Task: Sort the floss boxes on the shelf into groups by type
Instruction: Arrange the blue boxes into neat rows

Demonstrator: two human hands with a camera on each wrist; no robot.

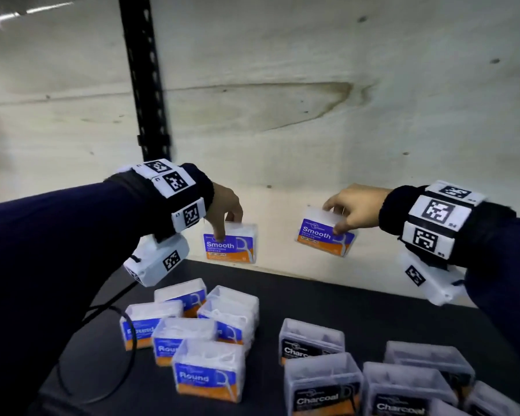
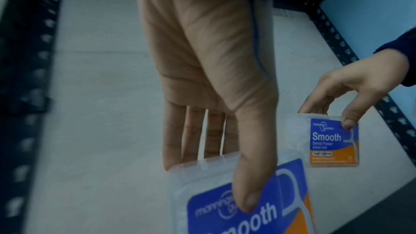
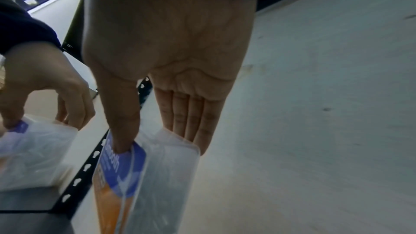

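Observation:
My left hand [image 1: 227,219] pinches the top of a clear "Smooth" floss box [image 1: 230,247] with a blue and orange label, thumb on the front and fingers behind, above the back of the black shelf [image 1: 327,298]. The left wrist view shows that left Smooth box [image 2: 243,202] close up under the left hand [image 2: 225,149]. My right hand [image 1: 347,213] pinches a second Smooth box [image 1: 324,235], tilted, to the right at about the same height. In the right wrist view this second Smooth box [image 3: 146,184] hangs from the thumb and fingers of the right hand [image 3: 162,122].
Several blue-and-orange "Round" boxes [image 1: 207,376] cluster front left on the shelf. Several black "Charcoal" boxes [image 1: 321,388] stand front right. A pale plywood back wall [image 1: 312,115] and a black perforated upright [image 1: 144,85] bound the shelf. A black cable [image 1: 102,310] loops at the left.

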